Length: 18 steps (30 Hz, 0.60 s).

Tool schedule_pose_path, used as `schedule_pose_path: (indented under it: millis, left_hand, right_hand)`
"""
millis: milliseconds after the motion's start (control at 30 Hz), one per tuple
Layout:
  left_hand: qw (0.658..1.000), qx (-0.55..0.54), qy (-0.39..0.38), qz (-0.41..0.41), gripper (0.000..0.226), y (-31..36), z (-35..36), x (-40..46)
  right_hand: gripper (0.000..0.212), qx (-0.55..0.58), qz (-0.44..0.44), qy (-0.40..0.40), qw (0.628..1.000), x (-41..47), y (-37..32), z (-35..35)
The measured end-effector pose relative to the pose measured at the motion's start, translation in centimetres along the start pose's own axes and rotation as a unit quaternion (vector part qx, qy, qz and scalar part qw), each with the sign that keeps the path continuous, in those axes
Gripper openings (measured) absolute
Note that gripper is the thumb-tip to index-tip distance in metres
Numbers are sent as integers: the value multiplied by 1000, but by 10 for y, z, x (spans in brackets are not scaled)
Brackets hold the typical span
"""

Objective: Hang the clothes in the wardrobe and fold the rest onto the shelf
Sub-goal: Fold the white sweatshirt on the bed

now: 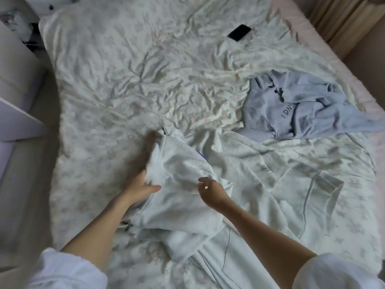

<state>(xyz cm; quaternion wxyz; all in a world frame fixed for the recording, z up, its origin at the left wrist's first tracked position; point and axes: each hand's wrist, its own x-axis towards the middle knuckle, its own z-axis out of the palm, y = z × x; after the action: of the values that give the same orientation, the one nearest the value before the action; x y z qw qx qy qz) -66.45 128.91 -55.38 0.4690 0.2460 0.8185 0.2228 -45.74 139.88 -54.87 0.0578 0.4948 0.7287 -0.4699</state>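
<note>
Head view, looking down at a bed (pixel 125 80) covered in a crumpled pale floral sheet. Pale mint sweatshirt (pixel 183 197) lies bunched on the near half of the bed, body spread out to the right with a ribbed cuff (pixel 275 161) and a front pocket seam showing. Left hand (pixel 141 184) has its grip clamped on the sweatshirt's left edge: thumb on top of the fabric, fingers tucked under the fold and hidden. Right hand (pixel 210 189) is at a raised fold near the garment's middle, fingers curled in with fingertips close together; looks like a pinch on the fabric, but blur means I cannot tell for sure whether it actually holds cloth. Both forearms are bare, white sleeves pushed up at the bottom corners of the view. Second garment, a light blue sweatshirt (pixel 302 107) with dark lettering, sits crumpled further back on the right, just beside the mint one, its ribbed hem toward it. Black phone (pixel 239 32) lies flat on the sheet at the far side, well apart from both garments. White furniture (pixel 14 90) stands along the left side of the bed; beige curtain (pixel 343 19) hangs at top right.
</note>
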Motion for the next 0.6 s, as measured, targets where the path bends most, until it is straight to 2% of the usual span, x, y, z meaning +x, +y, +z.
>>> schedule_pose_path:
  millis: [67,133,233,267,333,367,433,533,600]
  left_hand:
    - [996,48,-46,62,76,8,7,-12]
    - [982,147,-64,103,76,22,17,-27]
    - [916,361,-23,172,73,44,36,-54]
    - [898,391,-16,200,72,50,43,-63]
    - [886,387,-15,254,69,58,58,-77]
    - [884,378,-8,275,69,61,65,-82]
    - [882,369,14,294,71,64,78,-93]
    - [892,354,35,280,76,63,92,-106]
    - [901,375,37,217,77,60,95,-112]
  right_hand:
    - [33,65,-3,47,997,7,-20,-12]
    - [46,144,-5,55,988,16,-41,-27]
    - [83,233,6,14,972,30,-71,-49]
    - [94,230,10,12,973,34,-78,-53]
    - [104,161,9,20,987,39,-84,-56]
    - [102,109,10,25,994,41,-82,-56]
    - [84,38,12,69,997,37,-72,-59]
    - [57,116,2,162,980,24,-48,-75]
    - [52,179,-13,207,962,12,-29,-89]
